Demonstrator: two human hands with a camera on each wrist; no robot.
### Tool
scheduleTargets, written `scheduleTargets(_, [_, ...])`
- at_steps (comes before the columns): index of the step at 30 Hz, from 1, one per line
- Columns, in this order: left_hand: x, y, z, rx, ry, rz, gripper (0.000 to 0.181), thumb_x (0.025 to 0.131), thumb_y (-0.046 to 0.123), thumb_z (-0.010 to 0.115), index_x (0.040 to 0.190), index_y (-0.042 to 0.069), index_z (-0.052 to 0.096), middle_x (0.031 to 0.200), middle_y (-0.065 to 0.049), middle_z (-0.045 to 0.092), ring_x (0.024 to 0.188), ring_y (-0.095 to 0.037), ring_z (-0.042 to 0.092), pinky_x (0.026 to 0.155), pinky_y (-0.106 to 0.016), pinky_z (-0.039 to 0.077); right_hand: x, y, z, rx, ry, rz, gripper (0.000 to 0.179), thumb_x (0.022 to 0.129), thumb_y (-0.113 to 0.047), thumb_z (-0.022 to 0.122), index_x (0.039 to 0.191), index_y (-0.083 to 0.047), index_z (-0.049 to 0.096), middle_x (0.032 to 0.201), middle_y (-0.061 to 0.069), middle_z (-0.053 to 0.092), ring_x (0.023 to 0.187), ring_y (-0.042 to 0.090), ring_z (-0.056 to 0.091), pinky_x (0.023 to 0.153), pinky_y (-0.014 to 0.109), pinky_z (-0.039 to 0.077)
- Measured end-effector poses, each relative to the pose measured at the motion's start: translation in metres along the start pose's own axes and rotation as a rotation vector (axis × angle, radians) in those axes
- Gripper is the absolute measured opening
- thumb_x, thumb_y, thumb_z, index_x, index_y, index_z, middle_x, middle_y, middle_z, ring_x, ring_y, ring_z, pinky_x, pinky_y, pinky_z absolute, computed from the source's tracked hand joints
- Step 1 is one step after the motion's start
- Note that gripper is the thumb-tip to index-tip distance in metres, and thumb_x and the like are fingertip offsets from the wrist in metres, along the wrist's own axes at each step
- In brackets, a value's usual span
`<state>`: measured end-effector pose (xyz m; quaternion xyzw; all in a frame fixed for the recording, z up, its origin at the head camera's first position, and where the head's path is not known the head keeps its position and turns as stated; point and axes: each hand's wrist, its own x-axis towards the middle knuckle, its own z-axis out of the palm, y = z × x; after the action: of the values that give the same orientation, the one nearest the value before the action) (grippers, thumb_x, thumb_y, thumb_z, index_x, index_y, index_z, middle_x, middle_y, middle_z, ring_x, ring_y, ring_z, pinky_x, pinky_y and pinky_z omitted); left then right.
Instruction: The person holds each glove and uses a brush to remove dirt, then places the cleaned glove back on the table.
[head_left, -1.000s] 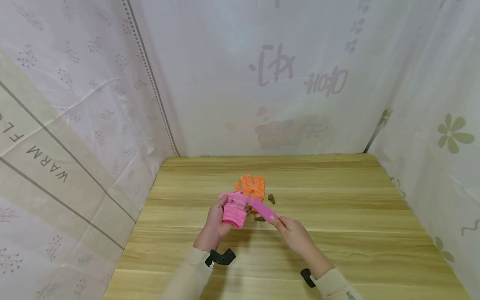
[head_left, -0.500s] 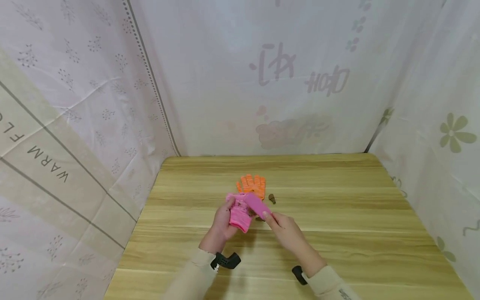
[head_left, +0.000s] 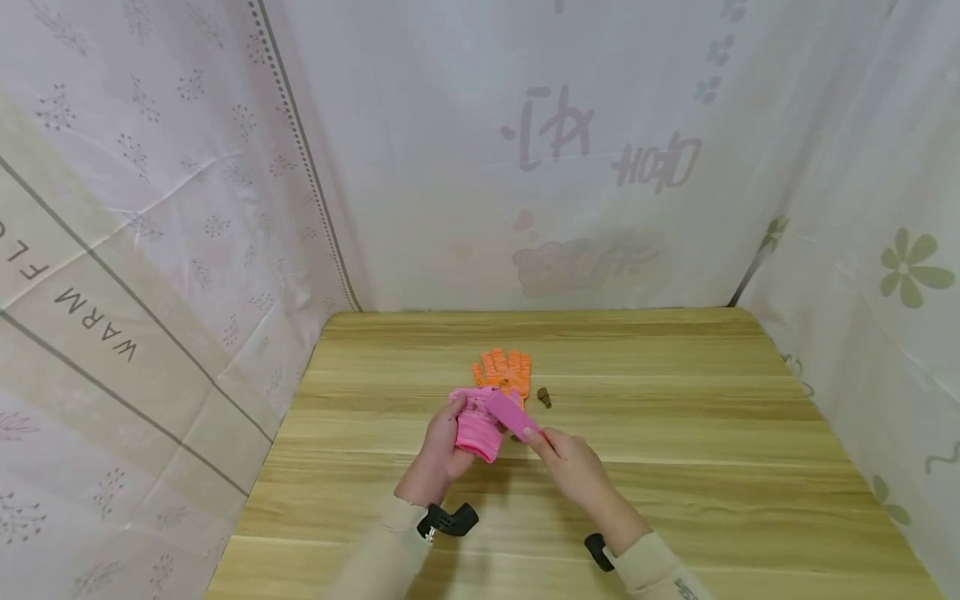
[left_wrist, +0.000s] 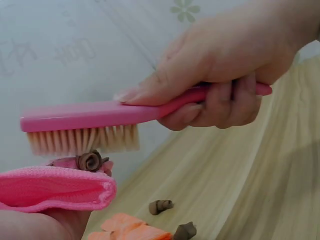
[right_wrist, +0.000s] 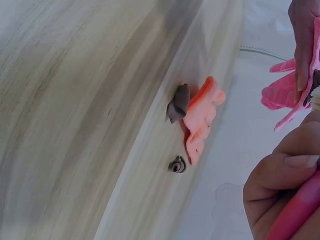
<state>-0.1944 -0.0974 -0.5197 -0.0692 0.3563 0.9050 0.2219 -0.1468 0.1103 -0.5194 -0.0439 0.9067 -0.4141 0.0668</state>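
My left hand (head_left: pixel 438 454) holds up a pink knitted glove (head_left: pixel 478 433), thumb on top, cuff facing me. A brown curled lump (left_wrist: pixel 90 161) lies on the glove. My right hand (head_left: pixel 577 475) grips the handle of a pink brush (head_left: pixel 513 414), its thumb laid along the back. In the left wrist view the pale bristles (left_wrist: pixel 82 141) point down, right over the lump. Behind the pink glove, an orange knitted glove (head_left: pixel 504 367) lies on the table, its lower part hidden in the head view.
On the wooden table (head_left: pixel 675 400), a brown lump (head_left: pixel 544 397) sits right of the orange glove. Another brown lump (right_wrist: pixel 178 103) lies close against that glove. Printed cloth curtains (head_left: pixel 480 167) hang around the table's back and sides.
The brush has moved left over the pink glove, while the glove and my left hand have shifted slightly right. Over the last half second both hands moved only a little.
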Motion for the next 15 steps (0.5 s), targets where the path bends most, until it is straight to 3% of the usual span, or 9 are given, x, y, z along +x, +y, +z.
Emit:
scheduleTargets(8, [-0.001, 0.006, -0.002, -0.051, 0.027, 0.005, 0.034, 0.112, 0.031, 0.027, 0.131, 0.006, 0.038, 0.115, -0.006, 0.057, 0.103, -0.016, 0.063, 0.089, -0.031, 0.056, -0.001, 0.008, -0.002, 0.007, 0.010, 0.029, 0.049, 0.103, -0.059, 0.044, 0.088, -0.016, 0.064, 0.062, -0.003, 0.039, 0.056, 0.012, 0.032, 0.052, 0.026, 0.028])
scheduleTargets(15, [0.000, 0.010, -0.003, -0.063, 0.014, 0.016, 0.040, 0.112, 0.031, 0.024, 0.138, 0.003, 0.036, 0.117, -0.006, 0.055, 0.103, -0.017, 0.060, 0.087, -0.030, 0.054, -0.002, 0.012, -0.005, 0.027, 0.021, 0.044, 0.052, 0.102, -0.061, 0.043, 0.091, -0.015, 0.066, 0.061, -0.001, 0.040, 0.055, 0.013, 0.033, 0.050, 0.026, 0.029])
